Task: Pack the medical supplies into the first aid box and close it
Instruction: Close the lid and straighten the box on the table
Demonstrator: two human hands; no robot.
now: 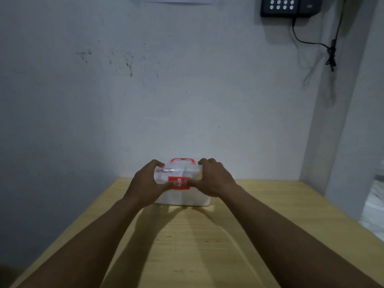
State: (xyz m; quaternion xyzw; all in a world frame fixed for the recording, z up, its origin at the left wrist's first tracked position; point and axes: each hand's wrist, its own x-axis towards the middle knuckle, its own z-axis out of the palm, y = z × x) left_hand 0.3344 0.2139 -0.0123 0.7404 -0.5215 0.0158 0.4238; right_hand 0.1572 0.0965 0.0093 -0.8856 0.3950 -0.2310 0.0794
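Pale, scuffed wall is filling most of the view, with a dark keypad unit (pixel 289 6) and its hanging cable (pixel 330 53) at the upper right, and a light wooden counter (pixel 197 246) running out toward it. At the far end of that counter, close to the wall, the first aid box (pixel 182 196) is sitting with its clear lid (pixel 178 170) down and its red handle (pixel 182 160) showing at the far edge.

Both hands are wrapping the lid from opposite ends. The left hand (pixel 145 183) is curling over the left end, fingers on top and thumb reaching toward the red clasp (pixel 178 181) at the near face. The right hand (pixel 214 179) is mirroring it on the right end, thumb also near the clasp. No loose supplies are lying on the counter, so the packing looks finished and the closing seems to be under way.

Whether the clasp is already snapped I cannot tell. Risks from here, as I judge them: uneven thumb pressure could be leaving one side of the lid unseated; something inside could be standing too tall and holding the lid up; and a hard push toward the far side could be sliding the light box into the wall instead of latching it.
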